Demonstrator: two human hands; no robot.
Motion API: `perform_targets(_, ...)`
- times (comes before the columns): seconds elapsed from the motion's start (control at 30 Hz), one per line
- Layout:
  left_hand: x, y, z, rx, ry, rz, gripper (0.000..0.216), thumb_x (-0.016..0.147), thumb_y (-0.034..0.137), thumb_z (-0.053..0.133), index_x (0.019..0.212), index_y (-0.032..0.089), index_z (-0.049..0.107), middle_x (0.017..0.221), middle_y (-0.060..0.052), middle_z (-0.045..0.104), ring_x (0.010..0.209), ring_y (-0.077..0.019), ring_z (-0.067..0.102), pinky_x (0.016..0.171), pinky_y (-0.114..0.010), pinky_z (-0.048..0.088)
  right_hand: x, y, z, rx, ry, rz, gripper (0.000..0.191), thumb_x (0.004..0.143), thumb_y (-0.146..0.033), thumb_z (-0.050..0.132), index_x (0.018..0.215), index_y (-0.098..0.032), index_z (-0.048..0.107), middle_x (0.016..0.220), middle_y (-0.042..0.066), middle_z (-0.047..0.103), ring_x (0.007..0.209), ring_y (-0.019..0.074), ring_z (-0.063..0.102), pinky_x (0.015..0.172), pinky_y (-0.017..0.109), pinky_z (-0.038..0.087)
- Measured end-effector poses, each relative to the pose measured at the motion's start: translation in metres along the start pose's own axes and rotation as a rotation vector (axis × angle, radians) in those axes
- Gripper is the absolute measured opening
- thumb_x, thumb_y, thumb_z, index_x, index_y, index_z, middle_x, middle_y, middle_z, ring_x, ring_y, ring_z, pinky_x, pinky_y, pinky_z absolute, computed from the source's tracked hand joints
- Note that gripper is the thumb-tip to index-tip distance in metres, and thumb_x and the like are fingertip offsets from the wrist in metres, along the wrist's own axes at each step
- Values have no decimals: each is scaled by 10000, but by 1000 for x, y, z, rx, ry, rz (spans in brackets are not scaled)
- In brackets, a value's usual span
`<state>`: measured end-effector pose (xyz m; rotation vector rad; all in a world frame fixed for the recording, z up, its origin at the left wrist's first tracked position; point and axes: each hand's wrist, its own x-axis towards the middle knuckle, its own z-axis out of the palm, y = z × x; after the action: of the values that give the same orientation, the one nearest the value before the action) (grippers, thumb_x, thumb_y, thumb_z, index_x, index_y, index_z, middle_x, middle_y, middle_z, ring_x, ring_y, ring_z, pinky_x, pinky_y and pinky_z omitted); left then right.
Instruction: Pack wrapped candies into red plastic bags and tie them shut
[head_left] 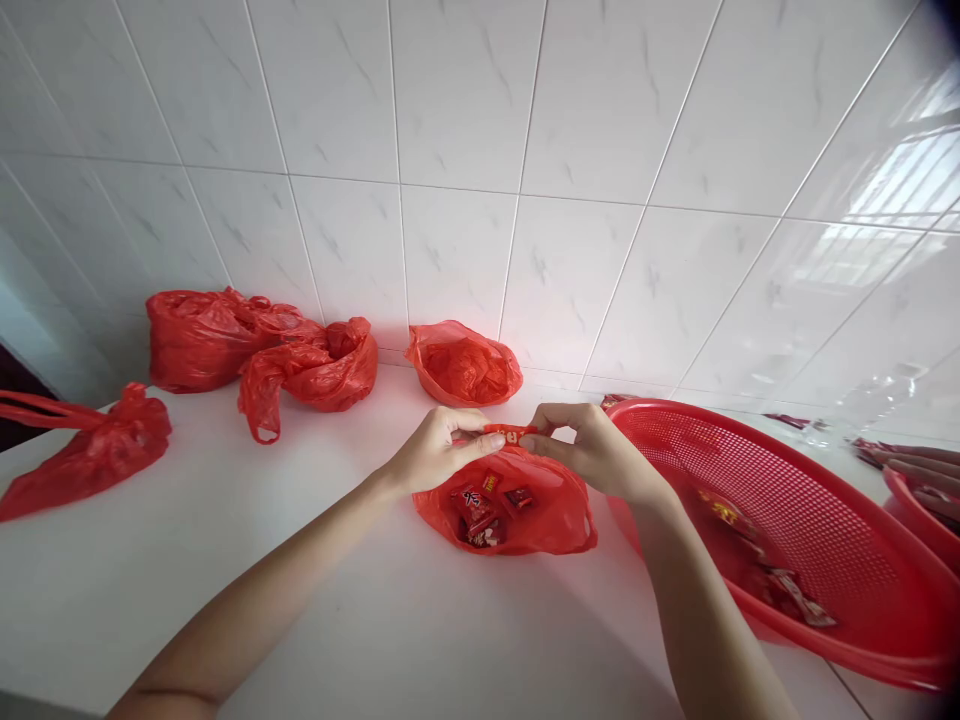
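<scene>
Red plastic is nearly everywhere you look. Your left hand (439,450) and your right hand (592,450) meet over the middle of the white worktop (225,560), each pinching one end of a small red wrapped sweet (510,434) between thumb and fingertips, the other fingers curled in. You hold the sweet level, just above the mouth of an open red bag (551,520) that lies on the worktop under your hands. Inside that bag a few more sweets (480,508) show through the opening.

Just beside your right wrist a large red mesh basket (750,465) lies tilted, with some wrapped pieces (795,592) low in it. Beyond it, at the right edge, another person's hand (919,465) rests over a second red basin (919,520).

Along the tiled wall (465,150) sit an open, crumpled small bag (465,368) straight behind your hands and two fuller bags (247,350) pressed together further left. A tied bag (97,450) lies apart near the left edge, its handles stretched out past the worktop.
</scene>
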<state>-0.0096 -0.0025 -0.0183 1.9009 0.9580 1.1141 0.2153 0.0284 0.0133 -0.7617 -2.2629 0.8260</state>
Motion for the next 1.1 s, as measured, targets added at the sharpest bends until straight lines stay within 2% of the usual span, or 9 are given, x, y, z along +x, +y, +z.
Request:
perform_targets(0.1,-2,3,0,53,-6,18,288,931,381,612,1013,157,775,903,-54,725,861,-186,633,768,-272,495,-1,0,-1,-48,-5,10,235,904,-298,595,700,-180,598,683,-18,615,639,116,532,593,245,416)
perform_targets(0.4,-3,0,-1,36,-39,-16,295,912,404,627,918,151,779,905,-72,731,927,-231,659,809,-316,520,-1,2,-2,-5,-75,-36,226,926,-310,590,762,-172,663,737,4,656,713,135,574,678,260,445)
perform_targets(0.53,-4,3,-1,96,-34,2,297,911,403,615,925,158,783,916,-74,734,901,-232,663,780,-312,528,-1,3,1,-184,-31,-2,262,930,-300,565,701,-182,615,666,-13,600,616,113,487,579,247,370)
perform_targets(0.67,-3,1,-3,213,-10,-7,308,910,416,602,890,164,777,834,-56,723,824,-224,648,716,-300,515,1,6,6,-394,-20,12,323,942,-303,517,641,-192,547,591,-18,518,548,107,388,529,256,290)
perform_targets(0.8,-1,-8,-6,241,-37,-43,318,900,426,599,869,155,761,704,-25,674,668,-183,596,589,-270,460,2,6,10,-428,-79,-3,282,941,-252,479,678,-195,563,624,-12,538,570,112,403,546,259,297)
perform_targets(0.93,0,-12,-10,246,-66,-75,338,897,434,585,821,142,737,667,-18,646,616,-161,562,549,-255,420,2,3,13,-445,-98,-10,282,931,-227,471,659,-198,538,600,-25,493,558,111,380,543,258,289)
perform_targets(1.1,-3,-10,-15,337,-96,-102,297,844,428,628,722,166,701,614,1,617,574,-155,542,537,-256,382,4,6,18,-472,-76,52,281,959,-288,455,759,-202,632,674,13,609,599,136,499,571,261,332)
